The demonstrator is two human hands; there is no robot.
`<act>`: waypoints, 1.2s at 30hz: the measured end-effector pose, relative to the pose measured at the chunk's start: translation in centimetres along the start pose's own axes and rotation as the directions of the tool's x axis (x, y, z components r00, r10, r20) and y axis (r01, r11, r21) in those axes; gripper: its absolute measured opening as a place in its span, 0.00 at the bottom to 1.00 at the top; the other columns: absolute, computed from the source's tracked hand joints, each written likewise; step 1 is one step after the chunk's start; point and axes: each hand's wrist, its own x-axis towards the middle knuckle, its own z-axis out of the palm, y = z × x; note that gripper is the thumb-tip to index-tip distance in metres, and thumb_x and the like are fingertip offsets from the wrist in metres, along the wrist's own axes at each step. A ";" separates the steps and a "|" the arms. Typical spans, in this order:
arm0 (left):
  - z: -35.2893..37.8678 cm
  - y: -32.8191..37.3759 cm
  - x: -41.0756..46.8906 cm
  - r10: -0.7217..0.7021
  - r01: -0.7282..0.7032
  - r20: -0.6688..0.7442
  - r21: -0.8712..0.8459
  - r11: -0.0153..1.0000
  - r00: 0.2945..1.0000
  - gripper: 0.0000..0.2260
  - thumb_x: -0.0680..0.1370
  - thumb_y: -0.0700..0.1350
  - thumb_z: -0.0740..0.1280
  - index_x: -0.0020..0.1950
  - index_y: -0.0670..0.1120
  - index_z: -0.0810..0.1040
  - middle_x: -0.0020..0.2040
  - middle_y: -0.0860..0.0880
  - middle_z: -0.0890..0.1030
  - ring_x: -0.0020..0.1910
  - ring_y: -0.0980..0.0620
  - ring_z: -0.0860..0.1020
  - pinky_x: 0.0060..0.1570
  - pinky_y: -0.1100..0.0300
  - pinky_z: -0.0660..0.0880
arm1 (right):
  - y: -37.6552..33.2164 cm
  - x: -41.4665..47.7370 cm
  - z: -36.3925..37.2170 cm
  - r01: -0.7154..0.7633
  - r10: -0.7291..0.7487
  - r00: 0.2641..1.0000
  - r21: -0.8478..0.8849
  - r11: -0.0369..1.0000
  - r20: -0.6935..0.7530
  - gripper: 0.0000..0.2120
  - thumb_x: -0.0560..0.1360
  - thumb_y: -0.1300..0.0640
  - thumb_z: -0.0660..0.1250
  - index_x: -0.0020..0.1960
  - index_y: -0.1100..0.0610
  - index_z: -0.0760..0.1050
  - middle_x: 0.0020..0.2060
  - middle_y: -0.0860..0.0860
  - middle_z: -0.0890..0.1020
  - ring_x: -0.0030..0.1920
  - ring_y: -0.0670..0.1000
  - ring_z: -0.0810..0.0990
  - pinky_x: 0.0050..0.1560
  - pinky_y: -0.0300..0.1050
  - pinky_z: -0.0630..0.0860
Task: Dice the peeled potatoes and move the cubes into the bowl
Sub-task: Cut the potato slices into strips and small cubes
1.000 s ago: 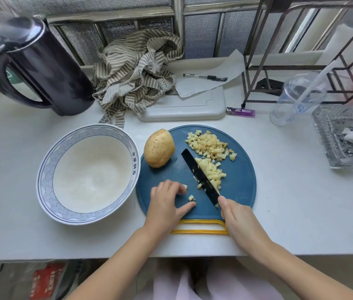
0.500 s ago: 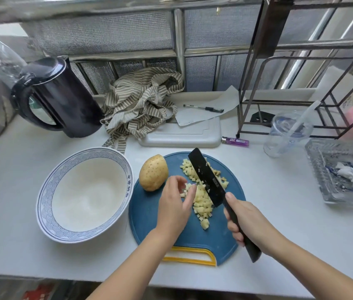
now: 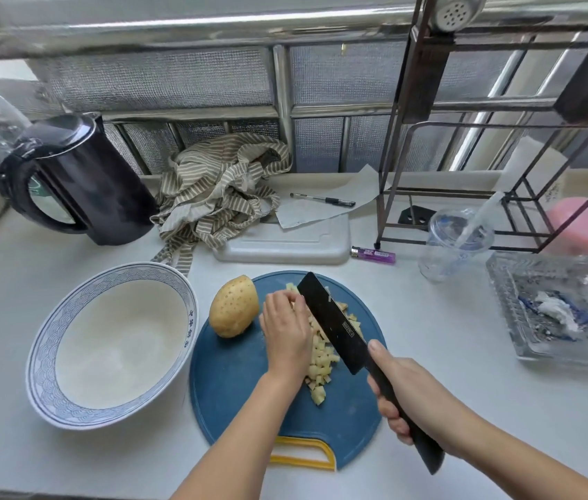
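Observation:
A round blue cutting board (image 3: pixel 234 395) lies in front of me. A whole potato (image 3: pixel 234 306) sits at its far left edge. A pile of small potato cubes (image 3: pixel 321 366) runs down the board's middle. My right hand (image 3: pixel 415 395) grips the handle of a black knife (image 3: pixel 335 324), whose blade lies tilted along the right side of the pile. My left hand (image 3: pixel 287 333) stands on edge against the pile's left side, fingers fairly straight, pressing the cubes toward the blade. The blue-rimmed white bowl (image 3: pixel 43 355) stands left of the board with nothing in it.
A black kettle (image 3: pixel 83 182) and a striped cloth (image 3: pixel 220 185) are at the back left. A white board (image 3: pixel 285 243), pen (image 3: pixel 323 199) and purple lighter (image 3: pixel 373 253) lie behind. A metal rack (image 3: pixel 501 138), plastic cup (image 3: pixel 454 243) and glass tray (image 3: pixel 566 312) stand at the right.
A second ago the knife lay flat among the cubes and my left hand rested on the board. Both hands have since closed on the pile, and the camera view has risen.

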 end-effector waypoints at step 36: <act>-5.8 3.9 -0.8 0.401 -0.704 0.770 0.088 0.705 0.497 0.42 0.76 0.49 0.66 0.78 0.48 0.37 0.77 0.54 0.34 0.75 0.57 0.32 0.75 0.56 0.37 | -8.2 -0.1 -2.9 0.183 -0.387 0.904 -0.983 -0.032 0.182 0.11 0.76 0.52 0.61 0.49 0.55 0.59 0.46 0.55 0.76 0.44 0.58 0.72 0.40 0.46 0.63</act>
